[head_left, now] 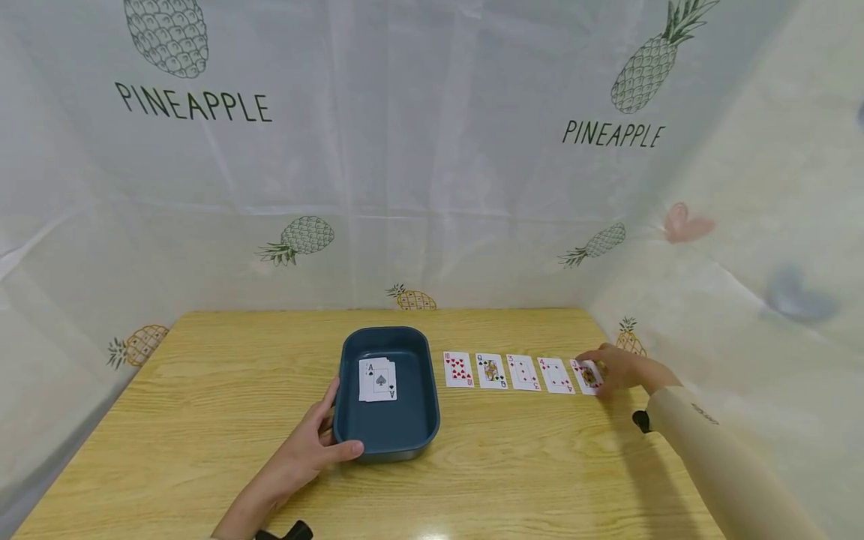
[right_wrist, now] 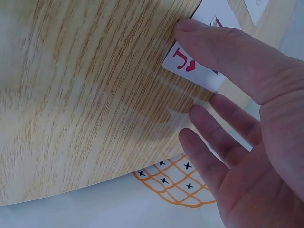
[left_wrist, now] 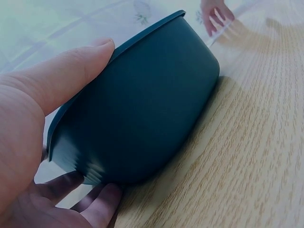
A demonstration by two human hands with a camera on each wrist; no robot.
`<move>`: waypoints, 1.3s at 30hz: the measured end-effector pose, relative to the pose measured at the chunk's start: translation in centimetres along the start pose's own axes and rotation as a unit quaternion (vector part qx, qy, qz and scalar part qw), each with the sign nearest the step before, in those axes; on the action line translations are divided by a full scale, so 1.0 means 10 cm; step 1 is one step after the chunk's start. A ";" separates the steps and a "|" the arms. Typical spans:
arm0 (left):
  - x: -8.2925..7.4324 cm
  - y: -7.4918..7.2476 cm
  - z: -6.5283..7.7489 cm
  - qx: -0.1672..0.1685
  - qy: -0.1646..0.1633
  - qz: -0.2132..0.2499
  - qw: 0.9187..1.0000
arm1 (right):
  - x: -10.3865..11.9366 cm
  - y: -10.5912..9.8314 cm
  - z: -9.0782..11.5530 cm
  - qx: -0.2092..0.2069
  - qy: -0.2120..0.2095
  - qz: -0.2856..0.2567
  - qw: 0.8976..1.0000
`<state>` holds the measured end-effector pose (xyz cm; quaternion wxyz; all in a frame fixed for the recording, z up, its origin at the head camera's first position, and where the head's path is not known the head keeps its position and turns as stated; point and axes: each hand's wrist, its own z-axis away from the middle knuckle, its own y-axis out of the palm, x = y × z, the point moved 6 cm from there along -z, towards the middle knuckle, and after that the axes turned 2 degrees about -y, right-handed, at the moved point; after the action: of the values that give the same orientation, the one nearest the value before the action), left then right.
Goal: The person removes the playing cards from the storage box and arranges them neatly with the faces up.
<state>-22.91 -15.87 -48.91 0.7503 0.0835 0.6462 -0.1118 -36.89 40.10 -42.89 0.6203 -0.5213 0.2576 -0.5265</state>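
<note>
So the jack of hearts (head_left: 588, 377) is lying at the 3 o'clock end of your card row, face up on the desk (head_left: 513, 457), long axis leaning roughly 11-to-5. Your right hand (head_left: 622, 366) is way nearer, with the jack sitting at about 9 o'clock from it. Your thumb is lying across the face while three fingers are hanging loosely curled off the card; your index finger is hiding in the wrist view, so I can't tell if you're actually pinching.

Going toward 9 o'clock from the jack, the four of diamonds (head_left: 556, 375) is lying just beside it, then another diamond card (head_left: 523, 373) (number's too small for me), a black-suited queen (head_left: 491, 371) and the ten of hearts (head_left: 458, 370), all apart from each other.

Past the ten, well away from the jack at 9 o'clock, your blue tray (head_left: 387, 429) is resting on the desk, long axis running 12-to-6. Inside it a small pile of cards is lying face up, ace of spades (head_left: 381, 380) on top, sitting a bit toward 9. Your left hand (head_left: 307, 450) is gripping the tray's 7–8 o'clock corner, thumb pressing the rim, fingers holding the outer wall.
</note>
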 end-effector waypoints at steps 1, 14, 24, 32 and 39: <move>0.00 0.00 0.00 -0.001 -0.001 0.000 1.000 | 0.00 0.00 0.00 0.000 -0.001 -0.002 1.000; -0.02 0.01 0.00 0.002 0.000 -0.004 1.000 | 0.15 -0.15 0.02 -0.012 -0.018 0.003 1.000; -0.03 0.00 0.01 -0.006 0.000 -0.009 1.000 | 1.36 -0.56 -0.10 -0.115 -0.131 0.009 0.985; -0.02 -0.01 0.02 -0.015 -0.009 -0.013 1.000 | 2.55 -0.36 -0.31 -0.123 -0.219 -0.036 0.967; -0.03 -0.01 0.01 -0.011 -0.006 -0.018 1.000 | 3.29 0.01 -0.65 -0.093 -0.254 -0.057 0.961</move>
<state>-22.90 -15.92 -48.60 0.7531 0.0633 0.6440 -0.1185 -32.21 7.32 -37.52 0.5830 -0.7073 0.1094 -0.3845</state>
